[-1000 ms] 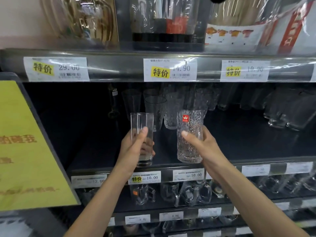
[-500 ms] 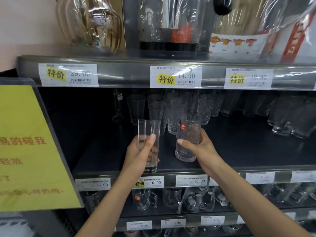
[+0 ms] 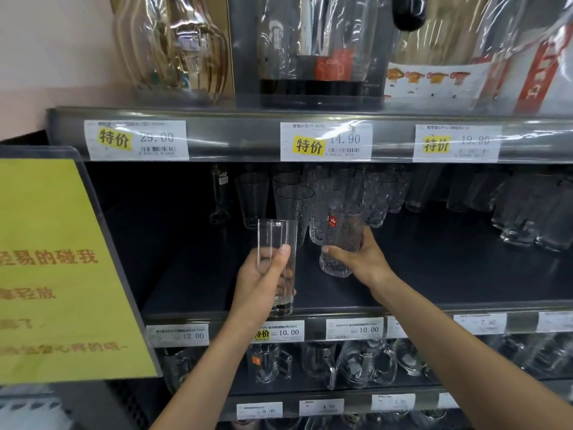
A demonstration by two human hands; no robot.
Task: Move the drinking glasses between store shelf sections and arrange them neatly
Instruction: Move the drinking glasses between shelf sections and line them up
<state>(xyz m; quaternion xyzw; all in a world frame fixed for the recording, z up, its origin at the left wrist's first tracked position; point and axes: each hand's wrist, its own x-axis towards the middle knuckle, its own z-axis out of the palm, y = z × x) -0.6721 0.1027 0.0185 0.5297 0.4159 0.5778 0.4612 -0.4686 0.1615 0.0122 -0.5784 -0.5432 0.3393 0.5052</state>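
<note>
Smooth glass [image 3: 276, 235] occupies left hand [image 3: 260, 283], textured glass [image 3: 344, 231] right hand [image 3: 362, 259].

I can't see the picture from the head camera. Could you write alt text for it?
A person's left hand grips a tall plain glass and the right hand grips a textured glass with a red sticker, both over a dark store shelf. More clear glasses stand at the back, and a yellow sign is at left.
</note>
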